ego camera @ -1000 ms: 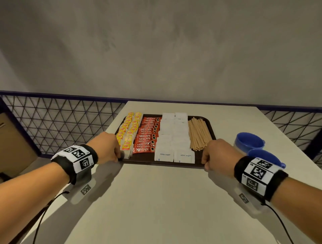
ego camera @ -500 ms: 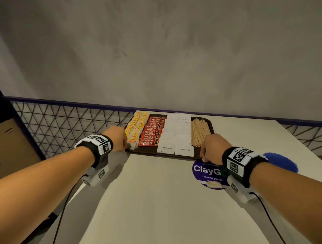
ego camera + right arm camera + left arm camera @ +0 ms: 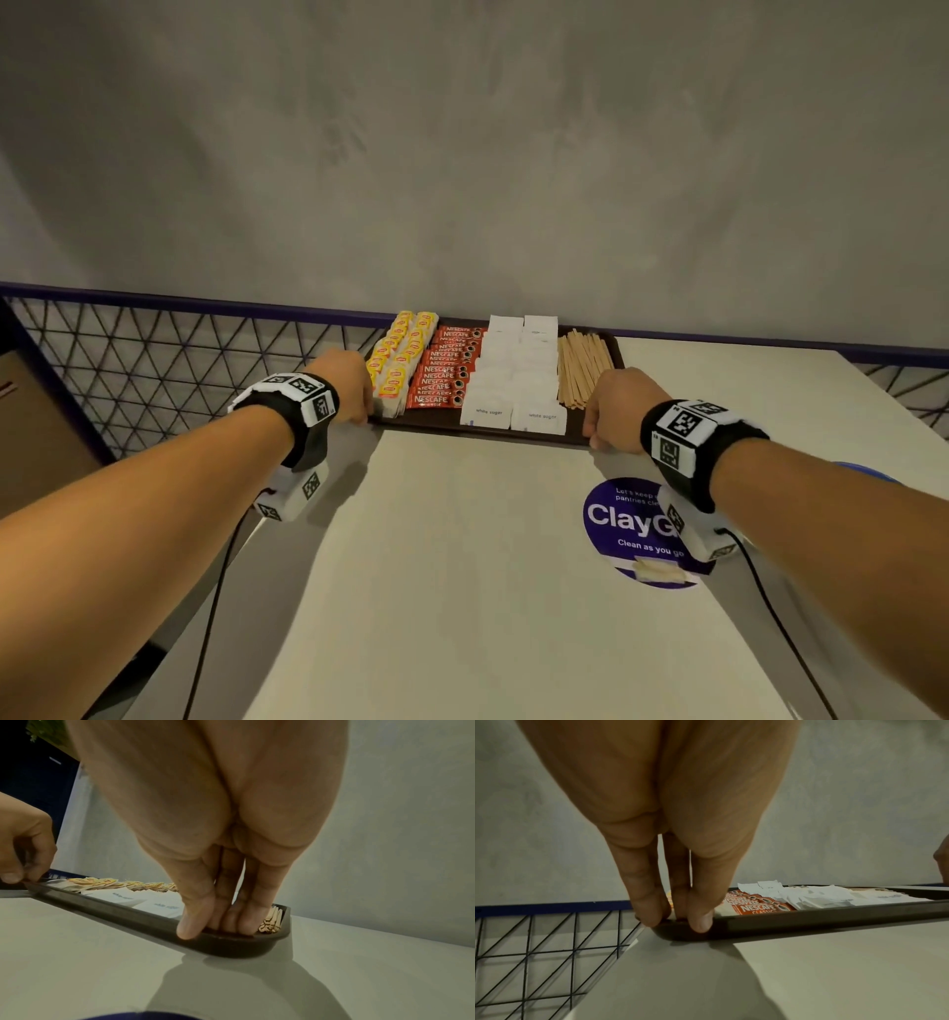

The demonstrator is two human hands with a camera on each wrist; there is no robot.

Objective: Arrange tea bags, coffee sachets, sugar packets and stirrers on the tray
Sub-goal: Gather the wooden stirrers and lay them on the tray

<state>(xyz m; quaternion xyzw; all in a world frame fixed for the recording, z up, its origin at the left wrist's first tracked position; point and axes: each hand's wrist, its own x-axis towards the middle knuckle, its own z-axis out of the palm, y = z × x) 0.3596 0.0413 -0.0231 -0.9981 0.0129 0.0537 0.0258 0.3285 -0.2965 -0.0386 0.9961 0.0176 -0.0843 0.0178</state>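
A dark brown tray (image 3: 477, 434) sits at the table's far left corner, by the wall. On it, left to right, lie rows of yellow tea bags (image 3: 398, 360), red coffee sachets (image 3: 444, 375), white sugar packets (image 3: 513, 380) and wooden stirrers (image 3: 583, 367). My left hand (image 3: 349, 385) pinches the tray's near left corner, thumb outside the rim (image 3: 808, 920) and fingers inside, as the left hand (image 3: 677, 920) shows in its wrist view. My right hand (image 3: 616, 406) pinches the near right corner. In the right wrist view the right hand (image 3: 218, 925) has its fingers beside the stirrers (image 3: 272, 921).
A round purple sticker (image 3: 626, 519) is on the tabletop under my right wrist. A blue object (image 3: 862, 470) peeks out behind my right forearm. A black wire-mesh railing (image 3: 154, 360) runs along the table's left side, and a grey wall stands right behind the tray.
With both hands on its near corners, the tray has moved away from me toward the wall and leftward. The purple sticker has come into view and the blue cups are now behind my right arm.
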